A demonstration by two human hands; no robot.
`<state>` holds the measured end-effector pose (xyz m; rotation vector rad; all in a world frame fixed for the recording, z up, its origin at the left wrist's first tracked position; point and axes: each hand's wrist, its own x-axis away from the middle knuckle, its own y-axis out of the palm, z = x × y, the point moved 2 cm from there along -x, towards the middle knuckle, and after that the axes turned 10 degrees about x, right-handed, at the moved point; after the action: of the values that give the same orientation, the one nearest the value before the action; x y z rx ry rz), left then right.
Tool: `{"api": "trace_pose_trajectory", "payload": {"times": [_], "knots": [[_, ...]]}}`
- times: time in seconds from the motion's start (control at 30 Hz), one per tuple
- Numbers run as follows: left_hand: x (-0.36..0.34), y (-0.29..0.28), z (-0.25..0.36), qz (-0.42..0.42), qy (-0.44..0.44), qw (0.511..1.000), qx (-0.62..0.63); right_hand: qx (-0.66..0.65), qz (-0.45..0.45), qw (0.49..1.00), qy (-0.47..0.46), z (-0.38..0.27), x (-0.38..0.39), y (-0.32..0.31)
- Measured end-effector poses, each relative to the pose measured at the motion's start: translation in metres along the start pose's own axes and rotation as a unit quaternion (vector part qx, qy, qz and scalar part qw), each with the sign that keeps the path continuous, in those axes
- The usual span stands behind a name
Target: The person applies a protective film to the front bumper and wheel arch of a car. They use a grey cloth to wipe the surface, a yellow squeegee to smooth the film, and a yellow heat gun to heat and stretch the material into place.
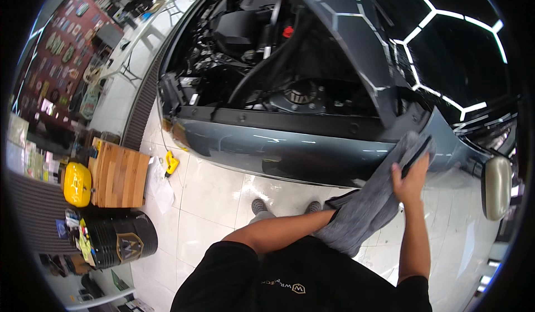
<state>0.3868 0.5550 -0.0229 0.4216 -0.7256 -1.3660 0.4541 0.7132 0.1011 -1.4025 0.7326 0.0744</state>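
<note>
A black shirt [290,270] is filling the nearest part. The right hand [411,183] is holding a grey cloth [362,211], its fingers bending round it with hardly any gap. The left arm [290,231] is going into the cloth, which is hiding the left hand, so I cannot tell how those fingers are sitting. The cloth is stretching across the right part of the blue-grey car's near side [267,147]. 2 shoes [259,205] are peeking out. Farther left, a yellow tool [171,164] is lying on the floor [206,192].

Bright; hexagonal glare, fisheye-bent edges
</note>
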Motion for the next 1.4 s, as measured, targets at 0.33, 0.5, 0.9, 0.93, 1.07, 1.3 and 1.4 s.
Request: {"api": "trace_pose_trajectory", "payload": {"times": [0.33, 0.5, 0.9, 0.93, 1.07, 1.3, 1.4], "knots": [[0.158, -0.11, 0.031, 0.11, 0.085, 0.99, 0.021, 0.014, -0.034, 0.99, -0.138, -0.255, -0.065, 0.041], [0.245, -0.175, 0.048, 0.161, 0.133, 0.977, 0.035, -0.012, -0.052, 0.973, -0.225, -0.388, -0.095, 0.063], [0.383, -0.289, 0.083, 0.23, 0.152, 0.961, -0.021, -0.113, -0.016, 0.95, -0.291, -0.607, -0.142, 0.117], [0.385, -0.288, 0.08, 0.233, 0.149, 0.961, -0.024, -0.129, -0.06, 0.945, -0.293, -0.605, -0.138, 0.113], [0.371, -0.271, 0.069, 0.228, 0.123, 0.966, -0.027, -0.109, 0.011, 0.953, -0.281, -0.571, -0.116, 0.11], [0.277, -0.216, 0.029, 0.216, 0.06, 0.973, -0.046, -0.151, -0.053, 0.967, -0.2, -0.43, -0.111, 0.079], [0.232, -0.18, 0.007, 0.19, 0.014, 0.979, -0.072, -0.158, -0.024, 0.967, -0.197, -0.355, -0.091, 0.061]]}}
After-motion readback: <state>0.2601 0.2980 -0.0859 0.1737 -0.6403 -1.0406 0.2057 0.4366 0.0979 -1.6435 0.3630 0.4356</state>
